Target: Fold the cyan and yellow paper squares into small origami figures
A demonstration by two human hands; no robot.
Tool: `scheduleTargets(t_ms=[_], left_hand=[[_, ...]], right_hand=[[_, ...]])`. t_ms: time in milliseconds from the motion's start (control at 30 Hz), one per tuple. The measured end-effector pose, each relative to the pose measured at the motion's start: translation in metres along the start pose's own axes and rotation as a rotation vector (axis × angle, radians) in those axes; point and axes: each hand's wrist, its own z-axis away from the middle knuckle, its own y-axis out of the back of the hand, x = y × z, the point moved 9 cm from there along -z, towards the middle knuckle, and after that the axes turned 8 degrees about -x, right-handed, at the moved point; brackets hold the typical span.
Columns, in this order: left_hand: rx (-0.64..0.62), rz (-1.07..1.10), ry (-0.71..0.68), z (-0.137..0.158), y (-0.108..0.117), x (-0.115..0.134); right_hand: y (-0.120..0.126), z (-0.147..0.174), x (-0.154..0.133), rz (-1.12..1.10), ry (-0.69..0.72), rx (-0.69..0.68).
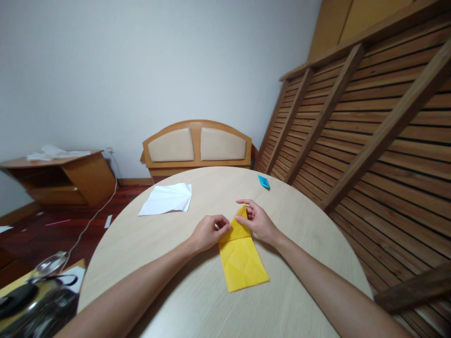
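The item under inspection is a yellow folded paper piece point(244, 265), with a pointed upper part and a creased, four-sided lower panel, located in front of the wearer on a round, pale wood-grain counter point(299, 291). In my assessment it is very light, thin and flexible, somewhat stiffer along its folds, and liable to crumple or tear under a hard pull; slipping appears a minor concern. Suitable holding places are the layered sloping edges and the transverse fold, with light fingertip pressure. The left hand's grip point(208, 233) is pinched, thumb against forefinger, on the left sloping edge. The right hand's grip point(262, 223) holds the upper part near its point, thumb on the face, other fingers partly hidden behind the right edge. Both forearms reach forward from the lower corners and converge, wrists low over the counter. Whether the point is raised off the surface cannot be determined.
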Motion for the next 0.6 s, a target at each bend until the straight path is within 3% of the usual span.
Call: scheduleTargets(t_ms=[267,600], left_hand=[[-0.031,-0.041,-0.06,0.002,-0.003,0.013],[-0.068,-0.111,-0.006,0.003,-0.001,0.01]], right_hand=[[-0.012,0.0,0.004,-0.003,-0.032,-0.05],[0.015,-0.003,0.0,-0.012,-0.026,0.037]])
